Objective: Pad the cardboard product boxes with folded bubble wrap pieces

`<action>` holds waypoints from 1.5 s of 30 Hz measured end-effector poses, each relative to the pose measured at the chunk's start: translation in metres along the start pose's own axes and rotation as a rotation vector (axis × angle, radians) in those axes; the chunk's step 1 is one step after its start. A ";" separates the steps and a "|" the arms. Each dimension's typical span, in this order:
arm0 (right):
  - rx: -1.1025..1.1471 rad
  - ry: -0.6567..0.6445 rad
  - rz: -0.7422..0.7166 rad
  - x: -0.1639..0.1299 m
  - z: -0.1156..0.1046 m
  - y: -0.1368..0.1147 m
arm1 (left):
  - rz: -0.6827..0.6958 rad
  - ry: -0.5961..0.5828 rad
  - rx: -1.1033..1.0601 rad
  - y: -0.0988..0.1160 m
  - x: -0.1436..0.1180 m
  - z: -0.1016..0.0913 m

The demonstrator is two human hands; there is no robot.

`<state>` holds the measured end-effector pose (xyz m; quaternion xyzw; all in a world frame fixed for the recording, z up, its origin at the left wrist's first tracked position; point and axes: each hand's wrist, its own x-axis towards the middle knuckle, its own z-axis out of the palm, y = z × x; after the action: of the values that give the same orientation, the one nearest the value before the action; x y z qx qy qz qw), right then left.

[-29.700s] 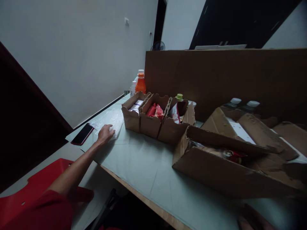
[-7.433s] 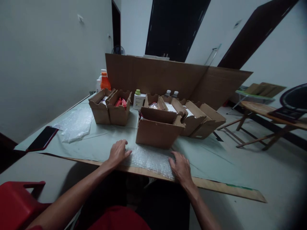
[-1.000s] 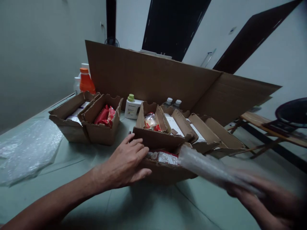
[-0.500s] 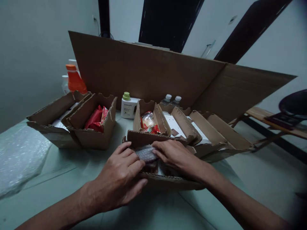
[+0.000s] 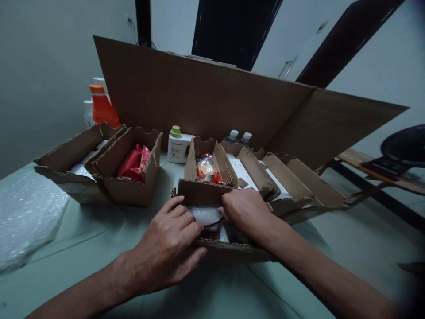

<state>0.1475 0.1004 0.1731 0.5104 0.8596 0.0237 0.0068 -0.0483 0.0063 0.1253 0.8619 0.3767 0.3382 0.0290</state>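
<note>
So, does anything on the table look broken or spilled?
A bit worn, yes: the far-left box has a ragged, uneven top edge, as if torn or roughly cut. The front box has a rough corner too, by the left hand. I can't see anything spilled.

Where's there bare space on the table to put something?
Pale green cloth shows bare between the outspread clear bubble wrap and the left hand. The front brown cardboard box, with the right hand over it, and the boxes packed at right are crowded.
</note>
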 end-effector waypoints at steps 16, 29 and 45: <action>0.437 0.551 0.124 -0.128 -0.029 0.052 | -0.203 0.425 -0.075 0.001 -0.042 0.003; 1.036 0.275 0.359 -0.122 0.099 0.025 | -0.805 0.359 -0.897 0.004 -0.049 0.060; 1.087 0.463 0.162 -0.133 0.080 -0.073 | -0.995 0.444 -0.532 0.015 -0.119 -0.023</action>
<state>0.1496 -0.0482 0.0877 0.4863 0.6858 -0.3088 -0.4448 -0.1109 -0.0894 0.0809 0.4542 0.6340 0.5385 0.3190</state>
